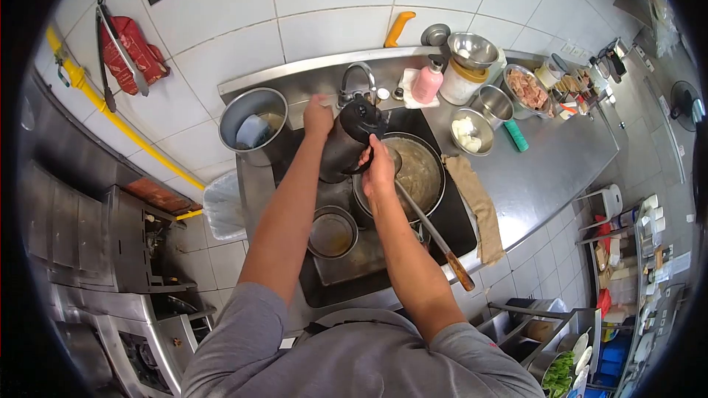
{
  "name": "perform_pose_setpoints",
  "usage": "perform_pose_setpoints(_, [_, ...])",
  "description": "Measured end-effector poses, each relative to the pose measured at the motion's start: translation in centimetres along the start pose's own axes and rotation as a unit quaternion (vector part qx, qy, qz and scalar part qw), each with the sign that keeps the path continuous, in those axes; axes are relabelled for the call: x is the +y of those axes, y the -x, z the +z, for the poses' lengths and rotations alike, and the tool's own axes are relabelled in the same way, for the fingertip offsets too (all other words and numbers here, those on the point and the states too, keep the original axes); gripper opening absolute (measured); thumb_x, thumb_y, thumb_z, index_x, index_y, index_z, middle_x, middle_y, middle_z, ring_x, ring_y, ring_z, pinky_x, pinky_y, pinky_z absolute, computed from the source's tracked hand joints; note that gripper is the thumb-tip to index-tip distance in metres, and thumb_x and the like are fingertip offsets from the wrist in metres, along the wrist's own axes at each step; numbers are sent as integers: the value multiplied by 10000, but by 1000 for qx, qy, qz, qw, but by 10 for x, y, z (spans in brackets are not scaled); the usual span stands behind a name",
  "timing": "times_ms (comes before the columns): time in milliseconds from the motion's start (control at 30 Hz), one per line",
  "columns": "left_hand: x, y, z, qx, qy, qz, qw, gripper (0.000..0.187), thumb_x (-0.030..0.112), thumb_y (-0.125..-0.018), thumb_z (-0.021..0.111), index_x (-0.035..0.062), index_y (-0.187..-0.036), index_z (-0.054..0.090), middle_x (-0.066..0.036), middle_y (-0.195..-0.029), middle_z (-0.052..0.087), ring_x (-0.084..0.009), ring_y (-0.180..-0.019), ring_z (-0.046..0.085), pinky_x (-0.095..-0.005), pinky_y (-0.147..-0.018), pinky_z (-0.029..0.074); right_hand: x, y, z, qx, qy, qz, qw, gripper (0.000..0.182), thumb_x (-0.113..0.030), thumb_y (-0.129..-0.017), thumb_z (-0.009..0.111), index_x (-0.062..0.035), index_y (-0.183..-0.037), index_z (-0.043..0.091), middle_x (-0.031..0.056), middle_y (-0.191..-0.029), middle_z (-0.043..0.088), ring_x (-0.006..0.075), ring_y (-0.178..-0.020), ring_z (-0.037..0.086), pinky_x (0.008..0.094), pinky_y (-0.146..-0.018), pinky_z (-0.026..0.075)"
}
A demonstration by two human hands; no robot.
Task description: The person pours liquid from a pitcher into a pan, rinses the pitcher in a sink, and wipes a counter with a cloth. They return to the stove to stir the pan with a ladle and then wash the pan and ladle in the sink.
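Note:
My right hand (378,167) is wrapped around the handle of a black lidded pitcher (338,149), which is tilted over the stove area. My left hand (318,116) is beside the pitcher's far left side, close to the faucet (358,74); its fingers are blurred. Just right of the pitcher, a wide pan (422,177) holds cloudy, brownish liquid. A long-handled ladle (431,234) rests in it, its wooden grip sticking out toward me. Nearer my body sits a small round pan (333,233) with a little yellowish liquid.
A deep grey pot (254,119) stands at left. Rightward are a folded brown cloth (476,210), a pink pump bottle (428,82), a bowl with white pieces (472,133), a bowl of raw meat (526,91) and a green roll (516,135). Tongs (122,51) hang on the wall.

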State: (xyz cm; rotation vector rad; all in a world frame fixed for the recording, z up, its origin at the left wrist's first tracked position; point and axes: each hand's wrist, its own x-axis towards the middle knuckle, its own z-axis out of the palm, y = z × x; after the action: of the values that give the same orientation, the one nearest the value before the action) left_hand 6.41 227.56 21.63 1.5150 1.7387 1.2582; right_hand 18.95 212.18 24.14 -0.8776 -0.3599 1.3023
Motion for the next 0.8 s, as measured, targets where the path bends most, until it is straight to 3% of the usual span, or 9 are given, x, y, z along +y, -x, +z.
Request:
perform_pose_setpoints(33, [3, 0, -5, 17, -93, 28, 995, 395, 132, -835, 659, 24, -1206, 579, -144, -893, 664, -244, -864, 642, -334, -832, 471, 1, 2, -1, 3, 6, -7, 1000, 261, -265, -941, 600, -103, -761, 504, 6, -613, 468, 123, -569, 446, 267, -559, 371])
perform_pose_setpoints(67, [8, 1, -5, 15, -92, 31, 995, 395, 132, -835, 659, 24, -1206, 579, -144, -893, 664, -244, -864, 642, -334, -832, 471, 0, 2, 0, 5, 11, -15, 1000, 269, -254, -940, 593, -106, -740, 492, 11, -603, 463, 136, -564, 444, 277, -570, 377])
perform_pose_setpoints(167, [41, 19, -14, 89, -53, 202, 974, 307, 214, -873, 632, 55, -1136, 634, -181, -1063, 664, -315, -1058, 602, -381, -907, 450, 3, -1, -1, 3, 35, -12, 999, 258, -246, -929, 600, -99, -740, 504, 14, -605, 470, 135, -562, 448, 274, -576, 378])
perform_pose_setpoints(200, [65, 32, -27, -43, 82, 78, 993, 321, 260, -895, 606, 41, -1126, 644, -157, -1068, 666, -277, -1046, 602, -364, -911, 444, 4, 2, -1, 11, 33, -19, 999, 258, -246, -929, 600, -99, -740, 504, 14, -605, 470, 135, -562, 448, 274, -576, 378])
perform_pose_setpoints(233, [80, 43, -29, -179, 211, -51, 960, 352, 307, -917, 581, 27, -1116, 655, -133, -1073, 668, -240, -1034, 602, -348, -915, 439, 2, 6, 0, 14, 40, -32, 999, 265, -258, -918, 617, -108, -725, 515, -3, -600, 476, 113, -545, 441, 259, -549, 363])
perform_pose_setpoints(267, [73, 44, -27, -175, 208, -13, 962, 414, 364, -942, 533, 10, -1107, 670, -99, -1070, 669, -185, -1003, 593, -322, -903, 437, -1, 10, -1, 19, 48, -46, 998, 272, -271, -907, 634, -116, -710, 527, -20, -594, 481, 92, -527, 433, 243, -523, 349])
perform_pose_setpoints(467, [74, 53, -40, -296, 221, -224, 902, 304, 256, -926, 544, 23, -1057, 689, -80, -979, 682, -182, -873, 622, -309, -789, 475, -20, 49, -16, 15, 16, -40, 999, 271, -252, -910, 614, -105, -708, 509, 11, -581, 477, 138, -545, 449, 270, -571, 363])
perform_pose_setpoints(667, [28, 64, -2, -289, 182, -89, 936, 387, 337, -957, 552, -13, -1074, 668, -84, -972, 685, -162, -858, 606, -303, -787, 466, -47, 46, -34, 66, -136, -63, 986, 286, -259, -934, 577, -102, -721, 469, 27, -562, 445, 155, -517, 434, 290, -539, 375])
perform_pose_setpoints(800, [48, 69, 27, -197, 66, 22, 978, 363, 342, -961, 527, 42, -1109, 668, -159, -1036, 684, -330, -981, 642, -345, -862, 476, -55, 10, -31, 61, -183, -51, 980, 332, -322, -926, 573, -126, -688, 451, 16, -551, 422, 166, -532, 423, 301, -558, 367])
